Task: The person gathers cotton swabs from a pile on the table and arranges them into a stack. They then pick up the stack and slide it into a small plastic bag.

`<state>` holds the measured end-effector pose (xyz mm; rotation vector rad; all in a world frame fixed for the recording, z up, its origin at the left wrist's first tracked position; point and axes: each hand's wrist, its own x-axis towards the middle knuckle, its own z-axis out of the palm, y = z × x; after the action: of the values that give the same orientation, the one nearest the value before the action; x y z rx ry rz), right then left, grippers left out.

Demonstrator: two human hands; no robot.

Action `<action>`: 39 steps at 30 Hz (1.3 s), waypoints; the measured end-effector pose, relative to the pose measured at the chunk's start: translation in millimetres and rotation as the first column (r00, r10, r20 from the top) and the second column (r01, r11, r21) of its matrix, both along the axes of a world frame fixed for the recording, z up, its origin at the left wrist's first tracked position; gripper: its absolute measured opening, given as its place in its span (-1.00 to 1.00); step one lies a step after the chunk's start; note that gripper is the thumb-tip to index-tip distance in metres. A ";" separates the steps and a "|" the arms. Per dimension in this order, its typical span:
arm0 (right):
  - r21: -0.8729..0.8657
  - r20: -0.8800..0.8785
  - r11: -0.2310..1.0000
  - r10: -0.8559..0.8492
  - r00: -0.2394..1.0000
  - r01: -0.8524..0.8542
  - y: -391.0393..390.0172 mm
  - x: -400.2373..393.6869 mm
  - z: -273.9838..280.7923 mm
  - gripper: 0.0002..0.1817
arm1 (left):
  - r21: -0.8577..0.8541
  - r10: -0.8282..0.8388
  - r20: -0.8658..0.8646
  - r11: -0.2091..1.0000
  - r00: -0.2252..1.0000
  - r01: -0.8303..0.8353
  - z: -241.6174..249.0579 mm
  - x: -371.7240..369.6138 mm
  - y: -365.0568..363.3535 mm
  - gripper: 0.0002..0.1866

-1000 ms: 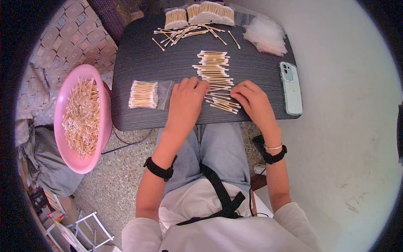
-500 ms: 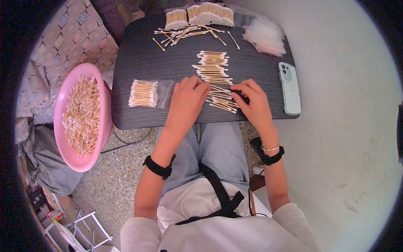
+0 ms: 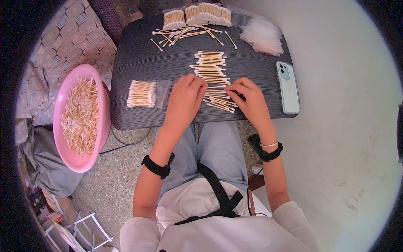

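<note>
A column of cotton swabs (image 3: 210, 69) lies crosswise on the dark table, neat at the far end and more slanted near me. My left hand (image 3: 184, 95) is at the left ends of the lower swabs, fingers pinched on a swab's tip. From the other side my right hand (image 3: 251, 101) pinches the right end of what looks like the same cotton swab (image 3: 216, 87), thumb and forefinger together. Loose slanted swabs (image 3: 220, 104) lie between the hands, nearest the table edge. Left of my left hand is a clear bag packed with swabs (image 3: 142, 94).
Bundled swabs (image 3: 208, 14) stand along the table's far edge, with scattered swabs (image 3: 184, 34) before them. Clear plastic bags (image 3: 262, 37) are stacked at the far right, above a phone (image 3: 288, 88). A pink basin (image 3: 105, 122) full of swabs stands left of the table.
My right hand has moved slightly left, closing on a swab's end beside the column. My left hand stays at the left ends. The whole view has shifted a little.
</note>
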<state>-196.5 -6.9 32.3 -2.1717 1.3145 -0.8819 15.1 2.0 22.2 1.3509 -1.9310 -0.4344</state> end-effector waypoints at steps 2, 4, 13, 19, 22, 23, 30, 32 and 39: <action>0.013 0.041 1.000 -0.029 0.999 0.028 0.5 1.7 0.0 -0.85 | -0.018 0.003 0.001 1.000 1.000 -0.003 -1.3 -0.2 -1.4 -0.89; -0.008 0.098 0.999 -0.051 0.994 0.052 1.4 7.3 4.0 -0.83 | -0.042 -0.005 0.017 0.999 1.000 0.006 0.0 -1.5 -2.2 -0.88; 0.051 0.083 0.997 -0.066 0.994 0.062 -1.7 17.2 -3.7 -0.79 | -0.119 0.018 0.155 0.993 0.988 0.001 -6.2 -5.2 -3.4 -0.86; -0.003 0.082 0.997 -0.071 0.994 0.071 15.0 8.5 1.2 -0.78 | -0.157 -0.050 0.119 0.985 0.992 0.069 -1.8 1.1 21.4 -0.71; -0.043 0.033 0.999 -0.008 0.999 0.009 29.9 7.8 4.0 -0.76 | -0.131 -0.127 0.175 0.980 0.976 0.151 -8.3 1.3 34.5 -0.60; -0.073 0.005 0.997 0.016 1.000 -0.016 33.7 8.2 3.9 -0.75 | -0.110 -0.145 0.200 0.979 0.969 0.169 -10.9 1.4 37.9 -0.56; -0.107 -0.069 0.994 -0.036 0.997 0.029 45.3 6.9 -10.1 -0.73 | -0.020 -0.160 0.386 0.983 0.909 0.182 -13.1 -8.0 51.5 -0.43; -0.113 -0.105 0.993 -0.045 0.993 0.033 48.2 7.7 -7.5 -0.71 | -0.022 -0.148 0.386 0.985 0.911 0.169 -12.4 -8.1 53.6 -0.42; -0.217 -0.166 0.976 -0.048 0.985 0.011 53.4 7.0 -10.4 -0.64 | -0.017 -0.122 0.387 0.990 0.914 0.140 -13.6 -9.8 60.8 -0.41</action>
<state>-189.5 46.4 21.9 -2.4478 1.3911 -0.9038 5.3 62.8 8.7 1.3585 -2.3486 -0.1942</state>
